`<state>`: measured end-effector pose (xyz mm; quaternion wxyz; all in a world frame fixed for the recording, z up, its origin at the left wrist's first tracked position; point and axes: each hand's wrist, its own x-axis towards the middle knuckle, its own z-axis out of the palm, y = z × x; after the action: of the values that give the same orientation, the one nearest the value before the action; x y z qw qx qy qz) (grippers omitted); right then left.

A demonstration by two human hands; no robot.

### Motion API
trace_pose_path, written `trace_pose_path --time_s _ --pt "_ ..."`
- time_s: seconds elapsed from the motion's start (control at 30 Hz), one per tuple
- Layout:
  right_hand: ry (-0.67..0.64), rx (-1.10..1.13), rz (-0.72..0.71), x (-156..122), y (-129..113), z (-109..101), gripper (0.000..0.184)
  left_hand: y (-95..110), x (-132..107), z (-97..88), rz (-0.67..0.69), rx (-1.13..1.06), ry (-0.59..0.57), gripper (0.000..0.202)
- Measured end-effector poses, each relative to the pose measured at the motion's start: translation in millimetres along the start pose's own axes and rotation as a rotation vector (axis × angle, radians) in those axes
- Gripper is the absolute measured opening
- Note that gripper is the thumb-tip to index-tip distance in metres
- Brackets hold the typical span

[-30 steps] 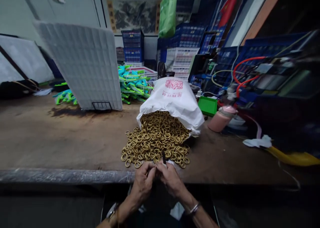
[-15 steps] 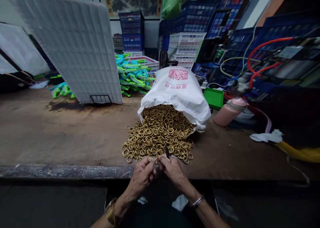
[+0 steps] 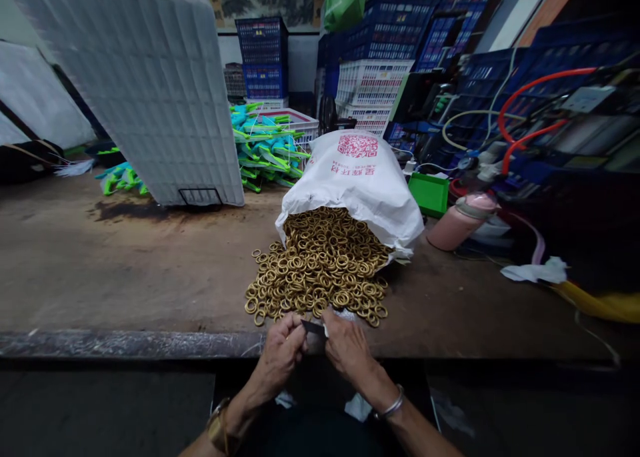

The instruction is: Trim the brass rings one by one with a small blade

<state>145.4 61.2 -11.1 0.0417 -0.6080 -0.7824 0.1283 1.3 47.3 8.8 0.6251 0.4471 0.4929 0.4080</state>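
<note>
What your left hand pinches too small to tell, the grip end of the dark blade hidden in your right hand, your forearms cut by the bottom edge, deeper rings hidden inside the white sack, the painting cropped at the top.

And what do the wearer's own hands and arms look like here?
Both the left hand and right hand are ungloved, with no sleeves visible on the forearms. The left wrist wears a gold-toned band; the right, a silver-coloured bangle.
</note>
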Motion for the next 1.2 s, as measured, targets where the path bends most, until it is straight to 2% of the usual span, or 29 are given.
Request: trace_pose_path --time_s 0.17,0.23,0.37,0.5,0.67,0.8,0.93,1.03,1.13,1.2 --pt "0.037 -0.043 0.155 13.3 6.2 -7.7 0.023 0.9 -8.7 -4.4 -0.136 -0.105 -0.064 0.029" --pt "0.089 -0.047 0.193 20.3 12.3 -12.8 0.023 -0.7 -10.8 -5.9 -0.174 -0.201 -0.102 0.027" --pt "0.185 -0.014 0.096 31.9 16.7 -17.4 0.027 -4.4 -7.6 -7.5 -0.221 -0.401 -0.106 0.028" --pt "0.179 -0.047 0.043 41.2 11.7 -10.3 0.036 -3.7 -2.5 -7.6 -0.208 -0.470 -0.086 0.028" --pt "0.152 -0.097 0.069 50.5 9.3 -1.9 0.024 -2.8 0.6 -11.2 -0.256 -0.623 -0.108 0.018" --pt "0.168 -0.048 0.067 54.2 12.6 -2.7 0.020 -7.8 4.4 -14.6 -0.293 -0.727 -0.146 0.024" --pt "0.249 0.143 0.093 53.1 16.2 -3.9 0.021 -13.3 10.4 -12.5 -0.261 -0.675 -0.051 0.023" --pt "0.297 0.468 0.066 47.9 13.5 -5.0 0.010 -15.6 16.3 -7.3 -0.164 -0.549 0.023 0.024" --pt "0.283 0.806 0.045 40.0 6.6 -6.3 0.015 -16.1 21.6 -1.5 -0.085 -0.412 0.096 0.031" --pt "0.240 0.947 0.056 34.8 2.1 -6.9 0.016 -15.6 23.7 1.5 -0.060 -0.333 0.117 0.034"
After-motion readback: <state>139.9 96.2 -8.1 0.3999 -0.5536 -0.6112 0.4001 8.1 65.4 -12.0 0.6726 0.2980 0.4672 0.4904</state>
